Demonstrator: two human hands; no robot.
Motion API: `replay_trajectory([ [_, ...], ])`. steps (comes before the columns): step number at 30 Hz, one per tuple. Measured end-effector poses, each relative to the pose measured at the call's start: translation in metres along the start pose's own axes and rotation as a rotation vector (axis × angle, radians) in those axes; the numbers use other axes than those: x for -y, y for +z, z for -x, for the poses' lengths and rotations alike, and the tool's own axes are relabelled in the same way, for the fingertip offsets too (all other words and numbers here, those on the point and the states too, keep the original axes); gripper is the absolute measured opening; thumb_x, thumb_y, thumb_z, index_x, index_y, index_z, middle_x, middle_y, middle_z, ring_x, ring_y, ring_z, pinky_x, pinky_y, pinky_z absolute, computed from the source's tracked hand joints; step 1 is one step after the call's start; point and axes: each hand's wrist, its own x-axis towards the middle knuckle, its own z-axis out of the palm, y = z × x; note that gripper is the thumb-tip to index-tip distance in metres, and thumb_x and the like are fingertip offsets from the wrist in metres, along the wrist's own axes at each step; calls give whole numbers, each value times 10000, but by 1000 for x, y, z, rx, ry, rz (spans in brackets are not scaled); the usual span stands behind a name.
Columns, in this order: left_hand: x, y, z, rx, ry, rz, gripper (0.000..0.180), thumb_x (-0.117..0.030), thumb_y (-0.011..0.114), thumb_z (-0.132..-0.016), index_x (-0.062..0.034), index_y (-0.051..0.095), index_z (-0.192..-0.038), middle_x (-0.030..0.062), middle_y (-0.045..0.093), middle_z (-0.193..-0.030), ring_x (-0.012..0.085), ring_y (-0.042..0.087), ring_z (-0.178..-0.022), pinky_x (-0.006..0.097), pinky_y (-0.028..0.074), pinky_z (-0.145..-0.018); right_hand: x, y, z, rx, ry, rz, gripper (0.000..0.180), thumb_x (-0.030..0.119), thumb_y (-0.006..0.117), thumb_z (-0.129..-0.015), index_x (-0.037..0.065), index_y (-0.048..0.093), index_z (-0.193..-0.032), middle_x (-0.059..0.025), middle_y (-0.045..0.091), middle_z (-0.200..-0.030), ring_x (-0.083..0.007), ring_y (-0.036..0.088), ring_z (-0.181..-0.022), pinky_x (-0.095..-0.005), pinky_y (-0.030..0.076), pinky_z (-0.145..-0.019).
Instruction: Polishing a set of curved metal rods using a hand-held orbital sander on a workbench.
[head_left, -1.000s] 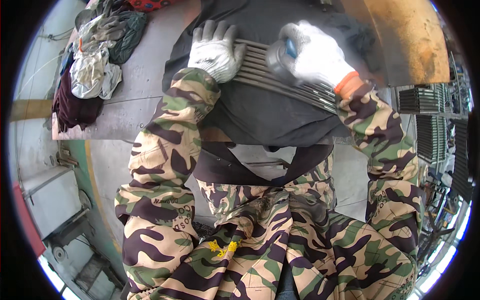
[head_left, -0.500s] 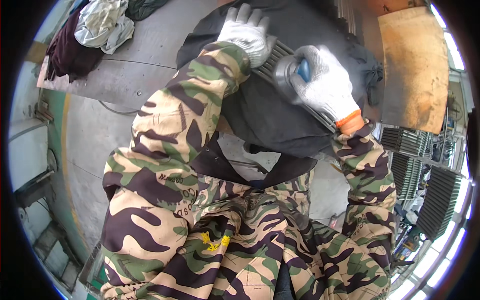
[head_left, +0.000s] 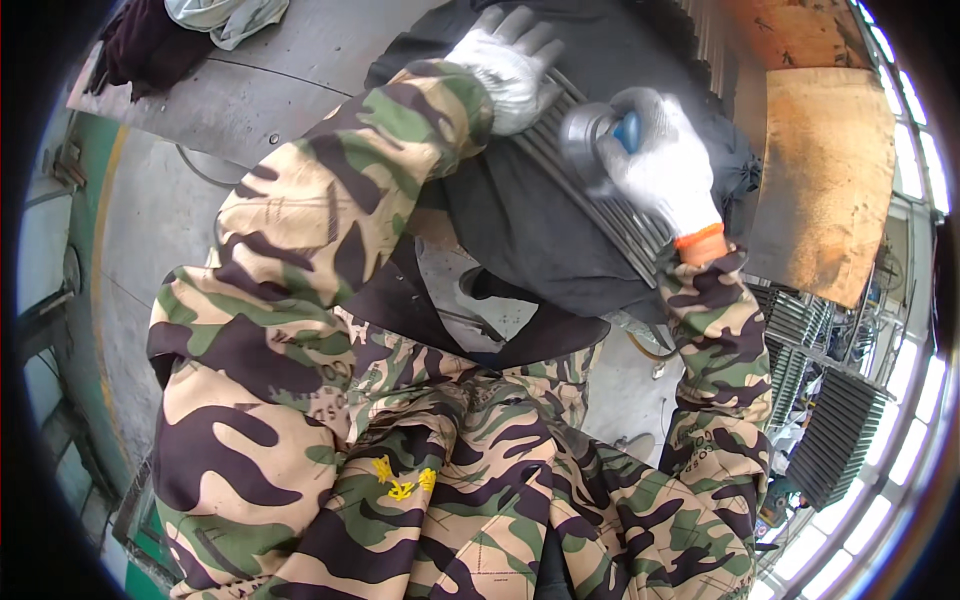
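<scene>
My left hand (head_left: 508, 75), in a whitish work glove, lies with its fingers stretched out at the upper end of a ribbed grey metal piece (head_left: 598, 205). This piece is made of several long parallel bars and runs slantwise across a black cloth (head_left: 505, 215). My right hand (head_left: 662, 155), in a white glove with an orange cuff, is wrapped around the blue knob (head_left: 628, 131) of a round grey metal tool (head_left: 582, 145). The tool's disc is over the bars and somewhat blurred; whether it touches them I cannot tell.
A brownish, stained board (head_left: 825, 185) stands to the right of the cloth. At far right are racks of dark ribbed metal pieces (head_left: 838, 435). Crumpled dark and pale cloths (head_left: 155, 50) lie on the grey metal table (head_left: 270, 85) at upper left.
The right hand and round tool have shifted slightly right relative to the bars, uncovering more of them. The left hand stays spread at the upper end. The whole view has shifted a little.
</scene>
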Motion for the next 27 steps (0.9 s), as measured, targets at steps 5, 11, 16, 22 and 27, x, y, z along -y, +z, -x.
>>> replay_trajectory([
  [5, -5, 0, -6, 100, -124, 31, 623, -381, 617, -977, 9, 598, -1462, 211, 565, -1514, 416, 443, -1483, 564, 305, -1247, 21, -7, 8, 17, -11, -43, 263, 269, 757, -871, 149, 709, -1099, -143, 683, -1019, -378, 710, -928, -467, 591, -823],
  [11, -7, 7, 2, -4, -86, -30, 593, -312, 706, -900, -28, 639, -1415, 153, 610, -1456, 358, 493, -1435, 526, 381, -1195, 5, -2, -4, 46, 79, 10, 277, 309, 756, -864, 144, 721, -1083, -147, 680, -1007, -382, 709, -930, -472, 592, -837],
  [16, -18, -9, 24, -67, -62, -12, 590, -305, 715, -893, -23, 639, -1406, 153, 611, -1453, 357, 503, -1424, 526, 387, -1189, -6, -6, 3, 22, 43, 35, 269, 311, 755, -870, 141, 726, -1077, -150, 687, -987, -376, 712, -916, -469, 593, -830],
  [22, -14, -7, 17, 33, -103, -33, 594, -334, 721, -894, -30, 638, -1398, 159, 611, -1425, 356, 519, -1400, 529, 381, -1198, 9, -1, 6, 38, 50, -10, 266, 299, 767, -866, 136, 728, -1073, -149, 689, -1002, -373, 714, -926, -466, 593, -833],
  [27, -14, 10, -8, 120, -204, 30, 681, -431, 526, -1032, 21, 546, -1540, 253, 493, -1631, 479, 365, -1561, 612, 210, -1308, 5, -5, -5, 12, 35, 26, 259, 295, 765, -875, 145, 733, -1084, -153, 694, -1016, -378, 720, -930, -469, 597, -834],
])
